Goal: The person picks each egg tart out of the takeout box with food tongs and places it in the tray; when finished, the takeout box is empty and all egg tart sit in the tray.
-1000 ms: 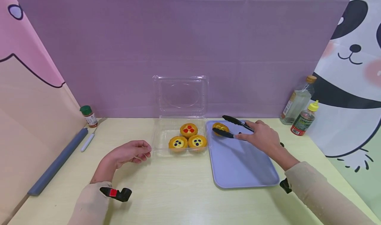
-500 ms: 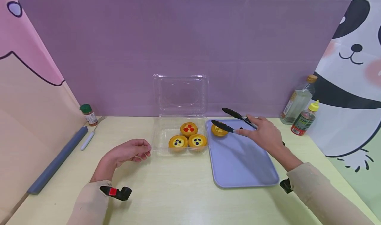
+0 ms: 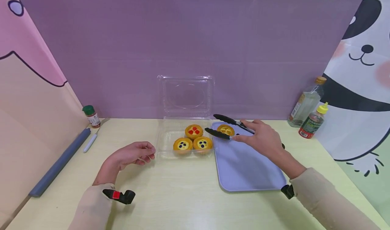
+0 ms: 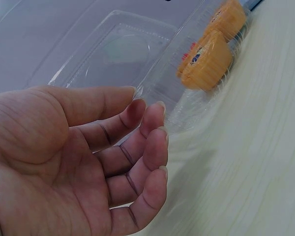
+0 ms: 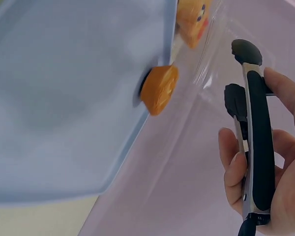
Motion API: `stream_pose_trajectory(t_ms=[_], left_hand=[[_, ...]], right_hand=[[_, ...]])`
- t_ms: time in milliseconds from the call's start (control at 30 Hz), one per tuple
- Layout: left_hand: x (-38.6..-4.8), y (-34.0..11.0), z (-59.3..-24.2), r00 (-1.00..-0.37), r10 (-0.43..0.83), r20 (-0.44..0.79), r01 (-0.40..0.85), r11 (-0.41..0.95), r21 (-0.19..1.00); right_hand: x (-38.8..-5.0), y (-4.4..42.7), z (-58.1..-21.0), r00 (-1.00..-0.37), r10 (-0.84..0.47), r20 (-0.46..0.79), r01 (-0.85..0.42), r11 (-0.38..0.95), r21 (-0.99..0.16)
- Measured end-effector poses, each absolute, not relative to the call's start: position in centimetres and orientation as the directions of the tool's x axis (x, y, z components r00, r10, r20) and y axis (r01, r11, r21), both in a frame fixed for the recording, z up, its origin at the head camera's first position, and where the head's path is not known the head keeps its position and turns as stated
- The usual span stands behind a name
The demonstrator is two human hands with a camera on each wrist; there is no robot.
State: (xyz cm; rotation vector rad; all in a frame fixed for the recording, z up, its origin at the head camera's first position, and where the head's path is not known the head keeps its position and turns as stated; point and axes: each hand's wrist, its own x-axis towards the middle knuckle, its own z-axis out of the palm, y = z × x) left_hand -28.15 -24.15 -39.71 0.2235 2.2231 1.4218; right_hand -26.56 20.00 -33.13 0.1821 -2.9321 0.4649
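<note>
A clear plastic clamshell box (image 3: 166, 138) stands with its lid (image 3: 186, 96) raised. Inside are two tarts with dark blue dots, the left one (image 3: 182, 144) and the right one (image 3: 202, 143), and a tart with red pieces (image 3: 193, 131). My left hand (image 3: 135, 154) is at the box's front left corner, thumb and forefinger pinching its edge (image 4: 139, 93). With my right hand (image 3: 260, 137) I grip black-tipped tongs (image 3: 240, 125), their arms apart and nothing between them. The tongs hover above a yellow-topped tart (image 3: 226, 130) on the lilac tray (image 3: 250, 172).
The tray adjoins the box's right side. At the back right stand a large glass bottle (image 3: 305, 105) and a yellow-capped bottle (image 3: 312, 122). A green-lidded jar (image 3: 92, 116), a white-handled utensil (image 3: 90, 142) and a long blue bar (image 3: 61, 164) are at the left. A purple cloth (image 3: 231, 54) hangs behind.
The tongs in my right hand rose off the tart on the tray, then shifted left towards the box. That tart stays at the tray's back left. My left hand has kept its place.
</note>
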Motion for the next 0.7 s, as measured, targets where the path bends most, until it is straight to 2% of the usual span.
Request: stream_pose_trajectory(t_ms=[367,700], left_hand=[[-28.4,-24.2,-39.9,-0.868,0.379,-0.32,-0.131,0.447,0.885],[-28.4,-24.4,-40.0,-0.87,0.377,-0.317,-0.129,0.447,0.885]], right_hand=[[-27.0,16.8,-33.9,-0.97,-0.145,0.194,-0.196,0.942,-0.271],[-28.9,13.7,-34.2,-0.989,-0.127,0.077,-0.143,0.952,-0.27]])
